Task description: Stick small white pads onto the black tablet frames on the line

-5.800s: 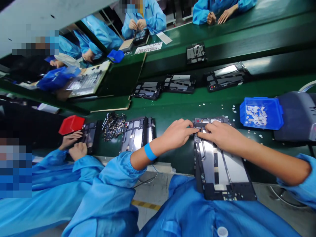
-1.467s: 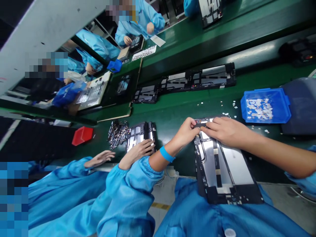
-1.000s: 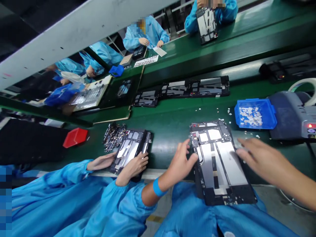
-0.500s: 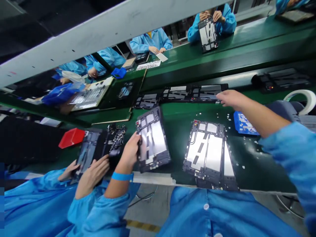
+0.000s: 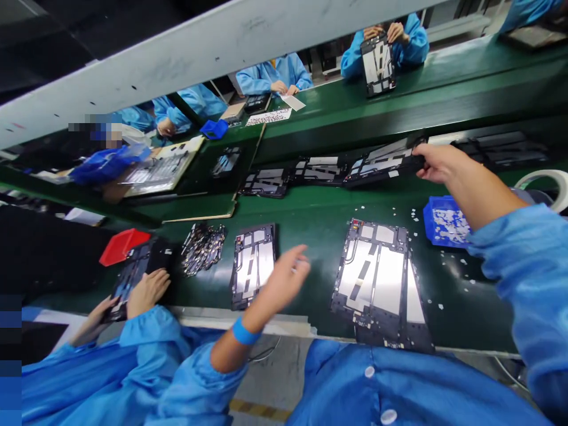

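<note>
My right hand pinches the near right end of an opened tablet, black with silver battery panels. That tablet is tilted, its right end lifted above the row at the back of the bench. My left hand, with a blue band at the wrist, holds nothing; its fingers are somewhat blurred but apart. Beside it on the left, another opened tablet lies on what looks like a stack. In front of me rest overlapping opened tablets, silver panels facing up.
A blue tray of small white pieces stands at right, with loose bits around it. A tape roll is behind. Left are a pile of small parts, a red tray and a co-worker's hands on a device.
My left hand has let go of its tablet, now lying on the bench, and moved right. My right hand has taken hold of a tablet in the back row and raised its end.
</note>
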The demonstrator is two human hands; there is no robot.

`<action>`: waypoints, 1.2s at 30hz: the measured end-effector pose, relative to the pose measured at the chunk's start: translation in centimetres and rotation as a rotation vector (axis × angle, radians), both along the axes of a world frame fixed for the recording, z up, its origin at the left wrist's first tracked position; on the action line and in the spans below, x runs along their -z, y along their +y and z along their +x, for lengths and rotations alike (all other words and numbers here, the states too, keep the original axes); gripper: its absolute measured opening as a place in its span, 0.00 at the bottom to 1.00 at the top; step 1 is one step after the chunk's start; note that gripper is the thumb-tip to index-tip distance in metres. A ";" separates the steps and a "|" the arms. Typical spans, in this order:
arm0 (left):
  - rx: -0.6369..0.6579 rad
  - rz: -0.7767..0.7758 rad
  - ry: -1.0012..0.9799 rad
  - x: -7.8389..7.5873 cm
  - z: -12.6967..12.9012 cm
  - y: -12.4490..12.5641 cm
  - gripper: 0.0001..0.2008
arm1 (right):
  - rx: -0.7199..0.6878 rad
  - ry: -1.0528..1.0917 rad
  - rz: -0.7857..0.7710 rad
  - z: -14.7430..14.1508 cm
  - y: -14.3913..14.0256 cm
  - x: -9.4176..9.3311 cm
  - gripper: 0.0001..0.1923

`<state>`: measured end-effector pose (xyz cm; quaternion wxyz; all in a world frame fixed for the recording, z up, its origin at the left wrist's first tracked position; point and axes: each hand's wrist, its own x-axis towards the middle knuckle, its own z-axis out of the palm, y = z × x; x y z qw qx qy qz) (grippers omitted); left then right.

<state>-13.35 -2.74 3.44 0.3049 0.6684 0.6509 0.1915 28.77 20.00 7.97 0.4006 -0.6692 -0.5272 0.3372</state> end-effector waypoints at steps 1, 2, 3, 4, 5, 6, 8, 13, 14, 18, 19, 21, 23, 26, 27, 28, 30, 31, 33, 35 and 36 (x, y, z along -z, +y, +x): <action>0.107 -0.065 -0.048 0.2 2.7 -1.0 0.28 | -0.005 0.059 -0.026 0.1 -1.5 -0.7 0.25; 0.172 -0.098 -0.067 0.5 4.9 -2.1 0.27 | -0.013 0.122 -0.050 0.3 -3.6 -1.3 0.20; 0.207 -0.108 -0.071 0.7 6.6 -3.2 0.25 | -0.027 0.180 -0.068 0.5 -6.3 -1.7 0.16; 0.215 -0.113 -0.071 1.0 7.8 -4.2 0.23 | -0.042 0.235 -0.076 0.8 -9.6 -2.0 0.13; 0.209 -0.122 -0.080 1.2 8.6 -5.3 0.21 | -0.062 0.275 -0.084 0.9 -13.3 -2.0 0.11; 0.203 -0.142 -0.102 1.3 9.1 -6.3 0.19 | -0.086 0.334 -0.093 1.0 -17.3 -1.8 0.10; 0.218 -0.219 -0.176 1.6 9.4 -8.2 0.17 | -0.100 0.548 -0.144 0.3 -25.6 -0.7 0.09; 0.228 -0.268 -0.253 1.7 9.9 -9.1 0.12 | 0.007 0.818 -0.435 -5.1 -39.2 3.9 0.17; 0.209 -0.230 -0.246 1.6 10.0 -8.5 0.10 | 0.009 0.846 -0.485 -6.1 -40.1 4.6 0.18; 0.162 -0.109 -0.246 0.9 9.7 -5.3 0.10 | -0.425 0.778 -0.695 -6.5 -40.9 5.4 0.25; 0.167 -0.104 -0.248 0.7 9.5 -4.7 0.11 | -0.574 0.703 -0.694 -5.7 -40.9 5.2 0.25; 0.191 -0.096 -0.219 0.3 9.2 -3.8 0.14 | -0.788 0.499 -0.602 -3.6 -40.3 4.5 0.23; 0.189 -0.050 -0.138 -0.2 8.9 -2.9 0.17 | -0.826 0.267 -0.444 -1.4 -38.8 3.8 0.19; 0.153 0.143 0.005 -1.1 9.1 -0.3 0.23 | -0.622 -0.022 -0.232 0.1 -34.1 3.2 0.19; 0.183 0.208 0.045 -1.4 9.3 1.0 0.24 | -0.534 -0.093 -0.172 0.1 -32.1 3.0 0.20; 0.245 0.254 0.077 -1.7 9.6 2.3 0.24 | -0.475 -0.144 -0.123 -0.2 -30.0 2.9 0.20; 0.413 0.276 0.121 -2.1 10.0 4.9 0.25 | -0.455 -0.193 -0.060 -1.2 -26.4 2.7 0.20; 0.487 0.261 0.138 -2.3 10.2 5.9 0.25 | -0.471 -0.199 -0.038 -1.7 -24.9 2.6 0.19; 0.576 0.231 0.181 -2.5 10.4 7.2 0.25 | -0.508 -0.197 -0.005 -2.7 -22.7 2.5 0.17; 0.604 0.225 0.234 -2.6 10.2 7.5 0.23 | -0.516 -0.195 0.027 -3.5 -21.3 2.5 0.16; 0.605 0.236 0.252 -2.7 10.0 7.4 0.21 | -0.512 -0.196 0.042 -3.9 -20.8 2.5 0.16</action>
